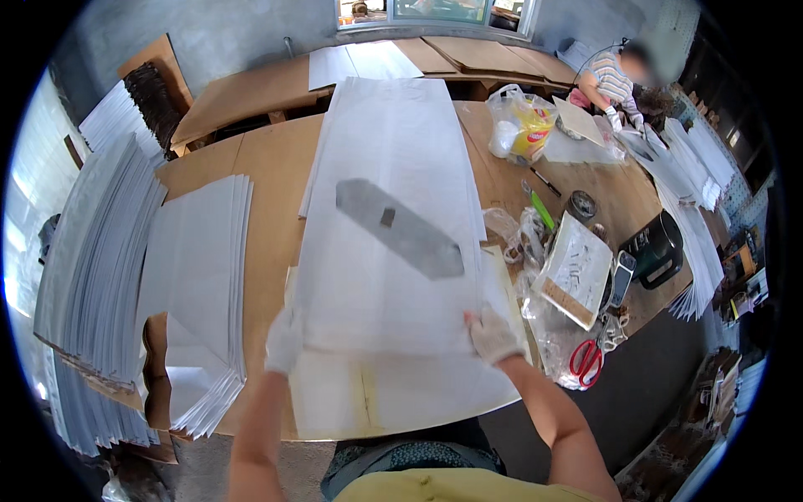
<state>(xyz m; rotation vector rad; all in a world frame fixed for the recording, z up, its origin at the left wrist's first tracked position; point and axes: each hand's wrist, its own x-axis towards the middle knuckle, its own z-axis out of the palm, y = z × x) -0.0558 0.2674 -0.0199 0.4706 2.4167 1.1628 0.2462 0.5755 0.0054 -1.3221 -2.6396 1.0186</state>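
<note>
A long white paper sheet [376, 309] stretches away from me over the table, on top of other white sheets. My left hand [284, 341], in a white glove, is closed on its near left edge; the fingers are partly blurred. At the near right edge my right hand [493, 335], also gloved, pinches the paper, with reddish fingertips showing. A grey elongated plate with pointed ends [418, 243] lies slantwise on the sheet, a small dark square at its middle. Beneath the sheet's near end is a pale yellowish-edged board [427, 393].
Stacks of folded white paper [201, 276] stand at the left. On the right lie red-handled scissors [585, 361], a phone [621, 279], a dark jug [652, 251], a green-handled tool [542, 209] and a plastic bag [520, 125]. A gloved co-worker [615, 84] works at the far right.
</note>
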